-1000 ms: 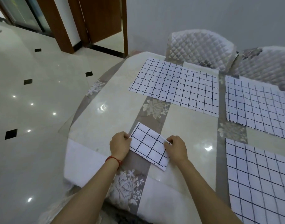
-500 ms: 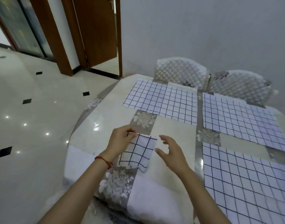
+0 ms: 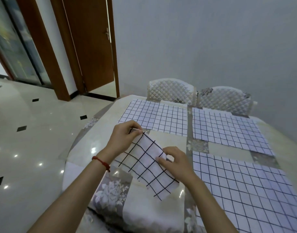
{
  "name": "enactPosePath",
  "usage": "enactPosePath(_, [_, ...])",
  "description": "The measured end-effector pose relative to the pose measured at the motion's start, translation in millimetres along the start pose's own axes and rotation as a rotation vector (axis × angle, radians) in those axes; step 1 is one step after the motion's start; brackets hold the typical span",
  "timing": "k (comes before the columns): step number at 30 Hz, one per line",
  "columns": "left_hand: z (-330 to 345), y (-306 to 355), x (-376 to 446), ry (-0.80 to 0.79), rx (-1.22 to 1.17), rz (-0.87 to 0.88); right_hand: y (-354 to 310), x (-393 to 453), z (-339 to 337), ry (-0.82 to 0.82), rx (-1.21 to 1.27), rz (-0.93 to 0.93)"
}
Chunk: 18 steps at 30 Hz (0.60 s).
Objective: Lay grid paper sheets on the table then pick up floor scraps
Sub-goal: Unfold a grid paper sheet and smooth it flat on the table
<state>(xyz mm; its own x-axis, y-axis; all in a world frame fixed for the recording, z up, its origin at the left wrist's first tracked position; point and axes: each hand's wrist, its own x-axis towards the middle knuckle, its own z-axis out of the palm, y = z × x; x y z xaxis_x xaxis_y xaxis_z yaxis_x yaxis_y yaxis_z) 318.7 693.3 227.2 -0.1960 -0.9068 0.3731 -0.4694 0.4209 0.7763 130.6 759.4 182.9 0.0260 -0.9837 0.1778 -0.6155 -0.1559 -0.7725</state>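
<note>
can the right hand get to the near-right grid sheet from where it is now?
Probably yes. The right hand sits just left of that near-right sheet with only bare table between, but it is pinching the folded sheet and would need to release it.

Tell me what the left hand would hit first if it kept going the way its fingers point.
The left hand points up and right across the table. Likely first: the flat far-left grid sheet just beyond its fingers, though the hand's height is unclear.
</note>
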Motion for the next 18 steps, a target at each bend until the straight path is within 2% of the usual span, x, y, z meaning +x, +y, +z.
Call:
enactPosePath(3, [5, 1, -3, 0.014, 0.012, -0.037, 4, -18, -19, -0.057, 0.117, 0.167])
enactPosePath(5, [8, 1, -6, 0.027, 0.014, -0.070, 10, -28, -33, -0.103, 0.142, 0.207])
enactPosePath(9, [13, 6, -15, -0.006, 0.023, -0.099, 16, -42, -57, -0.018, 0.122, 0.250])
enactPosePath(11, [16, 10, -20, -0.103, 0.024, -0.108, 15, -47, -67, 0.047, 0.121, 0.250])
enactPosePath(14, [28, 23, -28, -0.355, 0.055, -0.126, 5, -48, -77, 0.080, 0.074, 0.199])
enactPosePath(16, [44, 37, -34, -0.469, 0.117, -0.071, -1, -47, -82, 0.046, -0.004, 0.160])
enactPosePath(18, [61, 54, -40, -0.513, 0.108, 0.013, -7, -47, -84, -0.015, -0.085, 0.113])
